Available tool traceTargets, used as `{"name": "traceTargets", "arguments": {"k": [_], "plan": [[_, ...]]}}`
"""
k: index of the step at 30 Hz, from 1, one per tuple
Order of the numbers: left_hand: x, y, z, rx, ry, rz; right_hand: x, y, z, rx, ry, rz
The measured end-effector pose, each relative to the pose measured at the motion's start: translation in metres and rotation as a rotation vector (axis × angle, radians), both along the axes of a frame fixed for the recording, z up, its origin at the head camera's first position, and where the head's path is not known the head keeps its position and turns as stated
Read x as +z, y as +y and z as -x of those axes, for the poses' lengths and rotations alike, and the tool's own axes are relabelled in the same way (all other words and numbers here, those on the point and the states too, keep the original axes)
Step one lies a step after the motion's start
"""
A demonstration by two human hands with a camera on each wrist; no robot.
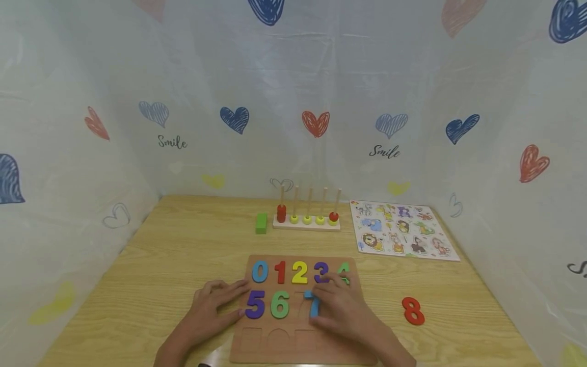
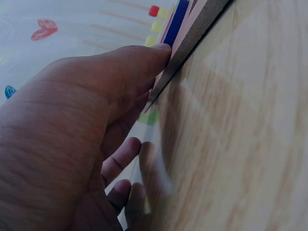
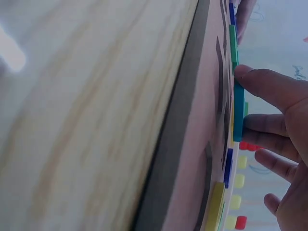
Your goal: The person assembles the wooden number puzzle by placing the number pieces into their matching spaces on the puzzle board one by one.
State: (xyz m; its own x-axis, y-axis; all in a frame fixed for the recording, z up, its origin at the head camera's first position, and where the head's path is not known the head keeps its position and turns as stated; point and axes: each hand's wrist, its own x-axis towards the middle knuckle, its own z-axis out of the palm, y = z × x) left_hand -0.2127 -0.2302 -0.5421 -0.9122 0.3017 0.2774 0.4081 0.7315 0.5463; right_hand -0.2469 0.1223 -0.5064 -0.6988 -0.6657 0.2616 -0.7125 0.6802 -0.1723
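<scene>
A brown number board (image 1: 302,351) lies on the table. Its top row carries 0 (image 1: 259,271), 1, 2, 3 and a green 4 (image 1: 345,272), partly covered by my right hand (image 1: 341,308). That hand pinches a blue 7 (image 1: 315,306) between thumb and fingers, over the second row's cutouts. In the right wrist view the 7 (image 3: 238,110) appears edge-on above the board. A purple 5 (image 1: 255,305) and green 6 (image 1: 279,305) sit left of it. My left hand (image 1: 206,316) touches the board's left edge beside the 5, fingers extended.
A red 8 (image 1: 414,311) lies on the table right of the board. Behind stand a green block (image 1: 261,223) and a bead-peg stand (image 1: 307,226). An animal puzzle board (image 1: 403,229) lies back right. A yellow piece (image 3: 215,207) shows in the right wrist view.
</scene>
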Motion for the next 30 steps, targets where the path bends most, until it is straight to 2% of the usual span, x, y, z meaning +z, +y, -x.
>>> {"name": "traceTargets", "arguments": {"k": [4, 13, 21, 30], "plan": [[0.000, -0.001, 0.000, 0.000, -0.004, -0.001, -0.001, -0.005, 0.000, -0.006, 0.019, -0.024], [0.000, -0.001, 0.000, 0.007, -0.043, -0.008, -0.001, -0.016, 0.000, 0.015, -0.014, 0.016], [0.000, 0.000, 0.001, 0.015, -0.081, 0.002, -0.003, -0.021, 0.000, 0.025, 0.033, 0.022], [-0.001, -0.001, 0.001, 0.015, -0.083, 0.005, -0.005, -0.021, -0.004, 0.005, 0.017, -0.012]]}}
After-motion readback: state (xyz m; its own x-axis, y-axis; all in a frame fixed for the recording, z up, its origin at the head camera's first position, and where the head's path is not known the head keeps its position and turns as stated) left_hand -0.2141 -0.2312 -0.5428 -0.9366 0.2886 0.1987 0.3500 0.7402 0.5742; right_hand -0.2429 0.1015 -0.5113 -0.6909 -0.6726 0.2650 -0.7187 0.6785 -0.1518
